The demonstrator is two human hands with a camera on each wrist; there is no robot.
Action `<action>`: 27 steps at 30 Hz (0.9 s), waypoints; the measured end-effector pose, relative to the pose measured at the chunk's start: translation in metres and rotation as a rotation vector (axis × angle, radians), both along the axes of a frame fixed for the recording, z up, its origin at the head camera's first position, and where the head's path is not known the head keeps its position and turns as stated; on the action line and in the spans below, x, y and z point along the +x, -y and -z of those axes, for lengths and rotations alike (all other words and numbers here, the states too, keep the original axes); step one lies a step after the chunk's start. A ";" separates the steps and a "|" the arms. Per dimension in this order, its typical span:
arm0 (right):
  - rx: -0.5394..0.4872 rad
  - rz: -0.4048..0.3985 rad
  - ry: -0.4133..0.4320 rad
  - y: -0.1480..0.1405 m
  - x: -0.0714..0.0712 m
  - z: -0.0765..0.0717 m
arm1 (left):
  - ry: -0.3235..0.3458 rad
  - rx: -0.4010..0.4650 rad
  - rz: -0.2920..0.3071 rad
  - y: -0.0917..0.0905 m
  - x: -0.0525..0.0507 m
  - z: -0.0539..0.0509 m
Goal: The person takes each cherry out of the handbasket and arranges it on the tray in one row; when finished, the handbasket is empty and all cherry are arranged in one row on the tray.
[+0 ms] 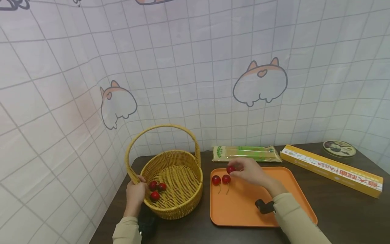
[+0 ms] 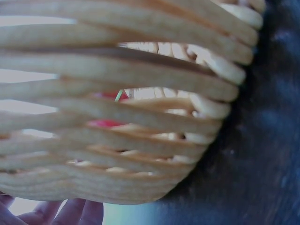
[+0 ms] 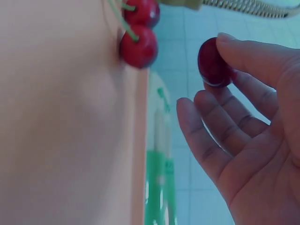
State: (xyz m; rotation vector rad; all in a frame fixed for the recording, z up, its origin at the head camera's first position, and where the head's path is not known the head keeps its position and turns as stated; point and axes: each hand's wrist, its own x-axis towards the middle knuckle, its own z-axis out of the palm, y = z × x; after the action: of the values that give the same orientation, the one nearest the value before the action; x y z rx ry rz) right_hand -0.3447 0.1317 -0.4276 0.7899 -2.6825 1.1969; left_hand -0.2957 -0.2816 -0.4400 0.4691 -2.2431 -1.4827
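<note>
In the head view my left hand (image 1: pixel 135 194) grips the left side of a yellow wicker basket (image 1: pixel 198 189) near the foot of its handle. Three cherries (image 1: pixel 155 195) lie inside, toward the basket's left. My right hand (image 1: pixel 250 172) pinches one dark red cherry (image 3: pixel 213 63) between thumb and finger, held above the orange tray (image 1: pixel 237 210). Two more cherries (image 1: pixel 216 180) with stems sit on the tray, just left of that hand. Through gaps in the weave, the left wrist view shows bits of red, with my left fingers (image 2: pixel 91 213) at the bottom edge.
Behind the tray lies a clear and green pack of pasta (image 1: pixel 246 154). A long yellow pasta box (image 1: pixel 332 171) slants across the right, with a round tin (image 1: pixel 339 148) beyond it. A gridded cloth (image 1: pixel 182 84) hangs behind the dark table (image 1: pixel 344 213).
</note>
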 end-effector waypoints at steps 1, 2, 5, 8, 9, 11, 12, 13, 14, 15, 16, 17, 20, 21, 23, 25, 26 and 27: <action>0.006 0.002 0.002 -0.003 -0.001 0.001 | -0.001 -0.002 -0.002 0.000 0.000 0.000; 0.015 0.009 0.008 -0.005 -0.002 0.002 | -0.002 -0.004 -0.003 0.000 0.000 0.000; 0.043 0.024 0.042 -0.011 -0.005 0.006 | -0.002 -0.010 -0.004 0.000 -0.001 0.000; 0.056 0.028 0.099 -0.014 -0.006 0.009 | -0.005 -0.015 -0.008 0.001 -0.001 0.001; 0.059 0.026 0.120 -0.015 -0.006 0.011 | -0.005 -0.016 -0.009 0.001 -0.001 0.001; 0.060 0.025 0.160 -0.016 -0.006 0.013 | -0.006 -0.015 -0.011 0.001 -0.001 0.002; 0.059 0.026 0.174 -0.016 -0.006 0.014 | -0.006 -0.013 -0.011 0.001 -0.001 0.002; 0.061 0.022 0.182 -0.017 -0.006 0.015 | -0.004 -0.010 -0.009 0.001 0.000 0.002; 0.065 0.019 0.184 -0.017 -0.006 0.016 | -0.002 -0.007 -0.007 0.001 0.000 0.002; 0.068 0.013 0.182 -0.018 -0.006 0.017 | 0.000 -0.003 -0.003 0.002 0.000 0.002; 0.069 0.010 0.185 -0.018 -0.006 0.017 | 0.001 0.003 0.002 0.002 0.000 0.002; 0.072 0.003 0.183 -0.018 -0.006 0.018 | 0.001 0.011 0.006 0.002 0.000 0.001; 0.079 -0.019 0.191 -0.019 -0.006 0.018 | 0.002 0.030 0.016 0.001 0.000 0.001; 0.078 -0.023 0.197 -0.019 -0.005 0.018 | 0.002 0.036 0.018 0.001 0.000 0.001; 0.076 -0.030 0.202 -0.018 -0.005 0.019 | 0.003 0.033 0.015 0.001 0.000 0.000; 0.073 -0.038 0.205 -0.018 -0.005 0.020 | 0.007 0.027 0.012 0.001 0.000 0.001; 0.071 -0.036 0.208 -0.018 -0.005 0.020 | 0.008 0.023 0.010 0.001 0.000 0.001; 0.073 -0.036 0.207 -0.017 -0.005 0.021 | 0.009 0.020 0.008 0.000 0.000 0.001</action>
State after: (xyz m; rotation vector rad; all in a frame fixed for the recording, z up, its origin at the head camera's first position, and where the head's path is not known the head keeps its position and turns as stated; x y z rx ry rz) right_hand -0.3500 0.1491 -0.4483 0.7663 -2.9046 1.2604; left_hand -0.2957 -0.2820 -0.4410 0.4746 -2.2413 -1.5106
